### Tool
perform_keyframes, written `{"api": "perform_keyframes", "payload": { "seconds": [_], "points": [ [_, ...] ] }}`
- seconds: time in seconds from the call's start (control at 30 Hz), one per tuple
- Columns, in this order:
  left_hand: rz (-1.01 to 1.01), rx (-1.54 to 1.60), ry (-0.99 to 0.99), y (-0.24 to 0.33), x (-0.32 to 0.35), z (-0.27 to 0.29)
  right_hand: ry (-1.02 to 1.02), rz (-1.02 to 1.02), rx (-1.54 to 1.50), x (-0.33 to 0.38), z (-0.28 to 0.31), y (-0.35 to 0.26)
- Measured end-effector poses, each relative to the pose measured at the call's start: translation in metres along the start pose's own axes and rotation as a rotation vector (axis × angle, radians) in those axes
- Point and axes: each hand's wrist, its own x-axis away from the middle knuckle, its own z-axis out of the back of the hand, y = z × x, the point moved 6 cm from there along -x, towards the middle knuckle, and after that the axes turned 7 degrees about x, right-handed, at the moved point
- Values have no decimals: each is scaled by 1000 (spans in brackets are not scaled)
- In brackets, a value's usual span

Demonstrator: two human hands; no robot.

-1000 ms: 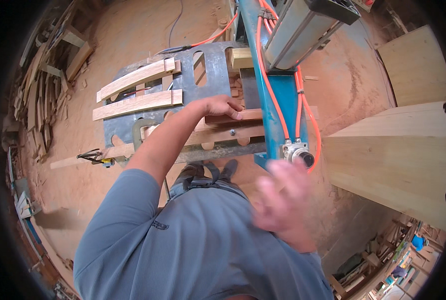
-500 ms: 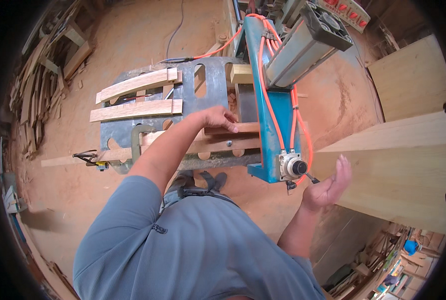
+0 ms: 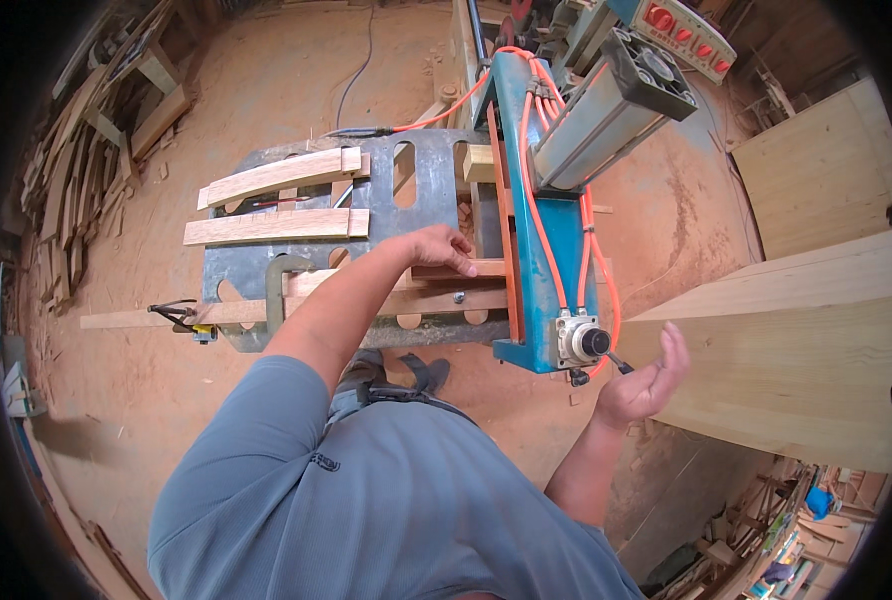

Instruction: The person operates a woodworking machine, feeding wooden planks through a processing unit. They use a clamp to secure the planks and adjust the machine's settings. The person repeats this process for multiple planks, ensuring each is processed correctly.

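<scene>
My left hand [image 3: 441, 248] lies over a reddish-brown wooden strip [image 3: 488, 268], its thumb on the strip and fingers bent beyond it. The strip sits along a brown wooden fence [image 3: 436, 301] on the grey slotted machine table [image 3: 371, 185], its right end beside the teal press frame [image 3: 546, 262]. My right hand [image 3: 648, 385] is raised with fingers extended, holding nothing, at the black-tipped lever [image 3: 620, 363] of a valve [image 3: 578, 340]. Whether it touches the lever I cannot tell. A reddish bar [image 3: 507, 235] shows along the frame's left side.
Two pale shaped wooden pieces [image 3: 276, 226] lie on the table's left. A C-shaped clamp [image 3: 276, 290] grips the near edge. An air cylinder [image 3: 601, 120] and orange hoses [image 3: 534, 215] are on the frame. Large wooden panels [image 3: 786, 340] stand right; scrap wood [image 3: 76, 190] is piled left.
The reddish bar now shows along the left side of the teal frame. My right hand has shifted slightly left and down. My left hand stays on the wooden strip.
</scene>
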Motion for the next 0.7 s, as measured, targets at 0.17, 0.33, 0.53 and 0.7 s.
{"api": "perform_keyframes", "payload": {
  "seconds": [0.17, 0.33, 0.53, 0.7],
  "points": [
    [-36, -39, 22, 4, 5, 0, -27, 10, 77, -6, 1, -5],
    [-182, -222, 446, 16, 70, 15, -97, 173, 366, -13, 11, -49],
    [-368, -506, 1329, -62, 237, 79, -350, 441, -386, 40, -13, -146],
    [-150, -787, 1526, -132, 328, 109, -986, 329, -405, 130, -149, -150]
  ]
}}
